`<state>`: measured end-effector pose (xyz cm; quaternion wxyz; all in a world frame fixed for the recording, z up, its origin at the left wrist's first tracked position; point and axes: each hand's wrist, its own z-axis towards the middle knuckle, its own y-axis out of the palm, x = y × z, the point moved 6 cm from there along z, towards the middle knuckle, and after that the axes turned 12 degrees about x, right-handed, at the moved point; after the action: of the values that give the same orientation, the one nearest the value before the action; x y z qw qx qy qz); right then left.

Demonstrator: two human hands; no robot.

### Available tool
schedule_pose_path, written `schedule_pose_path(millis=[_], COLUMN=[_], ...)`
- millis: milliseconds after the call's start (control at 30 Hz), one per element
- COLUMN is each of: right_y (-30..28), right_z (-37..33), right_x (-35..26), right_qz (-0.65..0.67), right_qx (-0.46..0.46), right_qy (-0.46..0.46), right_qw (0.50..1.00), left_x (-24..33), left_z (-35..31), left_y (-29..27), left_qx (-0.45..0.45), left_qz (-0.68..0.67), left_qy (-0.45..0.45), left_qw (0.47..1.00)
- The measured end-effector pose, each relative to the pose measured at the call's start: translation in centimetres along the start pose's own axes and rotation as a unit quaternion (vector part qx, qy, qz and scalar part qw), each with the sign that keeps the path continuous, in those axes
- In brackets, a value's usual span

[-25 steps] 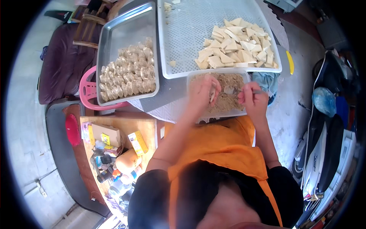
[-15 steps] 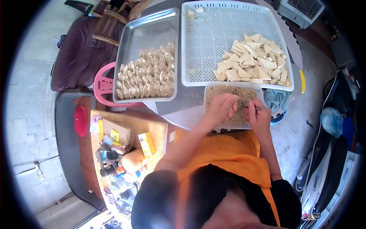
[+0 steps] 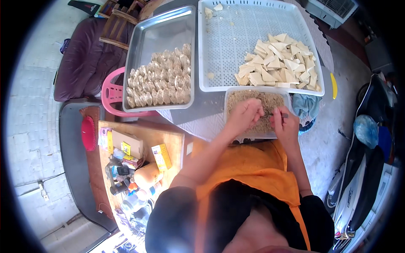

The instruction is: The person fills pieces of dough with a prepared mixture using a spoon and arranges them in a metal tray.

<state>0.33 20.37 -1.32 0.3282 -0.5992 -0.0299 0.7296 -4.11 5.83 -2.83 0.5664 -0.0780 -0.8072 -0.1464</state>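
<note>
My left hand [image 3: 247, 113] is closed over a pale plastic tub [image 3: 228, 99] of brown minced filling [image 3: 272, 99]; what its curled fingers hold is hidden. Close to its right, my right hand [image 3: 287, 125] pinches a small thin tool with a dark flat handle [image 3: 284, 115], its tip toward the left hand. Beyond the tub, a white perforated tray [image 3: 223, 52] carries a heap of cream triangular tofu pieces [image 3: 276, 63] on its right side. Left of it, a metal tray [image 3: 162, 33] has rows of tofu pieces coated or filled with brown mince [image 3: 162, 78].
A blue-grey cloth [image 3: 306, 105] lies right of the tub. Under the metal tray's left side is a pink plastic chair [image 3: 110, 90]. A wooden table [image 3: 177, 145] with boxes and bottles stands at my left. A bagged blue bundle [image 3: 366, 130] sits at the far right.
My right hand and its tool have come slightly left, nearer my left hand. The trays and tub appear shifted a little up and left in view.
</note>
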Motion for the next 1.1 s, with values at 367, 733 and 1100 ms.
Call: schedule_pose_path(millis=[367,733,1100], right_y=[0.3,0.3,0.3], right_z=[-0.1,-0.1,-0.2], right_x=[0.1,0.0,0.1], right_qz=[0.013,0.017,0.019], right_qx=[0.006,0.007,0.010], right_qy=[0.026,0.021,0.013], right_qw=[1.000,1.000,1.000], left_x=[1.5,-1.6,-0.1], left_z=[-0.7,0.3,-0.2], left_y=[0.5,-0.7,0.0], left_qx=[0.072,-0.004,-0.019], left_qz=[-0.201,-0.251,-0.206], left_qy=[-0.119,-0.060,-0.048], left_qw=[0.970,0.966,0.977])
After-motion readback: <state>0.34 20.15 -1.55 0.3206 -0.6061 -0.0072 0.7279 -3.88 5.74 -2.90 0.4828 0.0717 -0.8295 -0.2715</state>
